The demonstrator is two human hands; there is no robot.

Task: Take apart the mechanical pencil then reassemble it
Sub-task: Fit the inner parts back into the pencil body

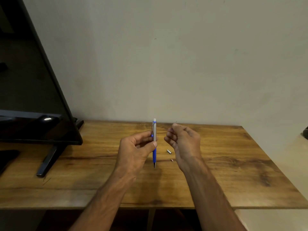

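Over the table point(233, 164), we're gripping the pencil point(154, 144) upright in our left hand point(135, 150) so leads can drop in; right hand point(183, 139) is pinching something thin, cap point(169, 151) parked nearby.

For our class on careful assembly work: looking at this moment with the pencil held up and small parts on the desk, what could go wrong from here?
1. The metal cap and the tiny eraser piece lie loose on the wooden desk; the right hand hovering over them might knock them away.
2. The left hand holds the mechanical pencil upright in a fingertip grip only, so it could slip.
3. The right hand seems to pinch a thin lead, which could snap.
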